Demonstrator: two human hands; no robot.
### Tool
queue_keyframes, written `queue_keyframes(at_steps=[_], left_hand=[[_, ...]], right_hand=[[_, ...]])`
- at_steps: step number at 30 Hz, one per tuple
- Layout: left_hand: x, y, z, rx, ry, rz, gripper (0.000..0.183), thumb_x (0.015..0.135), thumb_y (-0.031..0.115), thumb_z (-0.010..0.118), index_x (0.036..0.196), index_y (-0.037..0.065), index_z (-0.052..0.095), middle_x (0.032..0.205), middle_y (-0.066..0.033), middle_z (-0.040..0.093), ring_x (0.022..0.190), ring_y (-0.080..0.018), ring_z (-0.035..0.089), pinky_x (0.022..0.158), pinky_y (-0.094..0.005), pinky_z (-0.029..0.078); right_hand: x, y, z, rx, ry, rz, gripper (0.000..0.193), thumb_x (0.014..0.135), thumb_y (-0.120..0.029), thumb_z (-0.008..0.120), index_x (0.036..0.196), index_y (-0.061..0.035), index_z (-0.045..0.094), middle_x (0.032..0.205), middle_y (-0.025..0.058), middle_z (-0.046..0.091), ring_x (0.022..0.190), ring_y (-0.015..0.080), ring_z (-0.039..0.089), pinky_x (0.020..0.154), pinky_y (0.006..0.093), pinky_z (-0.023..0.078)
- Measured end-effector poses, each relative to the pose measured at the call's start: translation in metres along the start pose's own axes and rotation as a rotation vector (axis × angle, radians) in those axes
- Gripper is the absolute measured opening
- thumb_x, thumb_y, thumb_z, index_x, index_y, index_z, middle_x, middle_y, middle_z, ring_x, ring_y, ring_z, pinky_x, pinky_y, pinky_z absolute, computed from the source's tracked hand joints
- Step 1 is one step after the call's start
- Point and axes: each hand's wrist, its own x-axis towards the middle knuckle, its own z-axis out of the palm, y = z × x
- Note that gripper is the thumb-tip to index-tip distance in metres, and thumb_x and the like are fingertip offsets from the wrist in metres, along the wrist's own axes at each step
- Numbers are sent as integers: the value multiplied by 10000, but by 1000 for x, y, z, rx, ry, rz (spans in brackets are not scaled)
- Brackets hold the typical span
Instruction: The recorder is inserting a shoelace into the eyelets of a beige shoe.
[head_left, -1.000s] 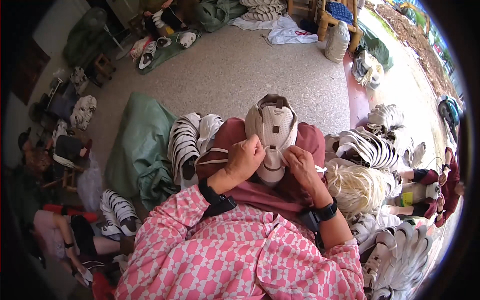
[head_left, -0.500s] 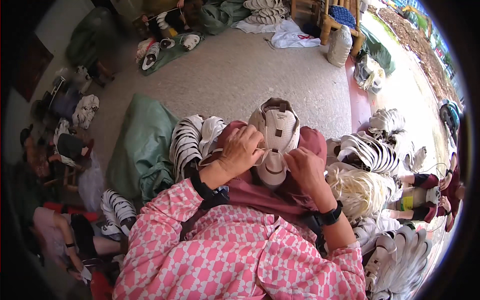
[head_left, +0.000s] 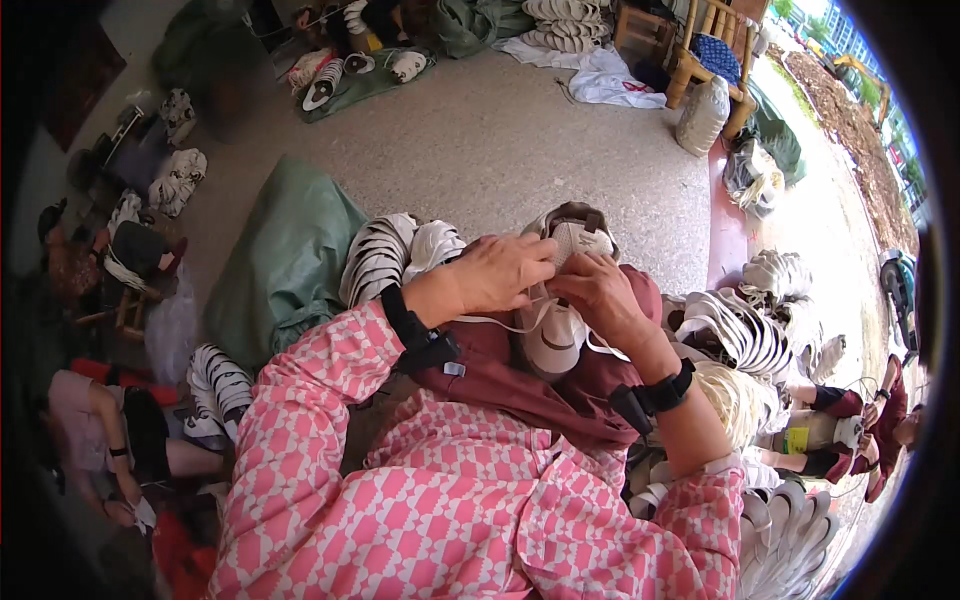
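Over a beige-and-white shoe (head_left: 550, 356), toe toward the person (head_left: 450, 510), left hand (head_left: 500, 272) and right hand (head_left: 604, 292) seemingly pinch flat white lace (head_left: 606, 349).

matt shoe (head_left: 550, 352), mesh tongue (head_left: 580, 239); faintly glossy green sheet (head_left: 285, 250); smooth bamboo chair (head_left: 683, 76); matt, speckled floor (head_left: 480, 140).

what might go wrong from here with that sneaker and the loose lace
The white lace trails loosely beside the sneaker's toe, so it might twist or snag.

The sneaker appears to rest on the maroon trousers, so a hard tug could shift it.

The left hand and right hand crowd close together and might obstruct each other.
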Motion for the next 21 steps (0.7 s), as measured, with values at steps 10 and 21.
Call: queue_keyframes(at_steps=[10, 21], left_hand=[[-8, -3, 4, -166, 55, 39, 375, 655, 158, 808, 897, 58, 540, 1007, -79, 495, 1012, -303, 541, 869, -408, 462], [0, -3, 21, -163, 170, -37, 343, 650, 169, 793, 867, 64, 548, 952, -83, 510, 990, -294, 547, 847, -399, 462]], right_hand=[[14, -1, -9, 100, -156, 76, 50, 783, -145, 702, 832, -143, 712, 855, 36, 604, 913, 256, 600, 797, 383, 457], [12, 2, -2, 83, -143, 73, 41, 773, -174, 708, 800, -144, 703, 848, 26, 605, 915, 251, 605, 809, 384, 456]])
